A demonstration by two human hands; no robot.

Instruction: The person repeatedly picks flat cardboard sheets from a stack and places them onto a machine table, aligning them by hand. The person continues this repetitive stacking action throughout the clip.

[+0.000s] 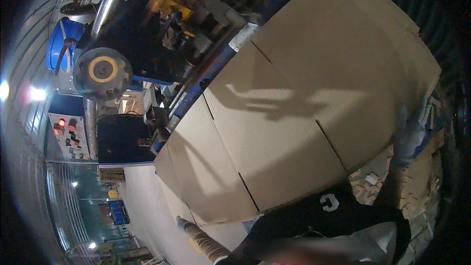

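Observation:
A large flat sheet of brown corrugated cardboard [274, 132] with several slots cut along its creases fills the middle of the view. It lies slantwise, its far edge against the blue frame of a machine. At the sheet's lower left corner, my left hand [185, 224] in a grey glove grips the edge, its fingertips partly hidden. My right hand [411, 135], also gloved, holds the right edge, blurred and in shade. Shadows of the machine fall across the board.
Beyond the sheet stands a machine with a blue frame rail [201, 86] and a round grey wheel [103, 71]. A control panel [68, 135] with a lit red lamp is at the left. Cardboard scraps [370, 179] lie on the floor at the lower right.

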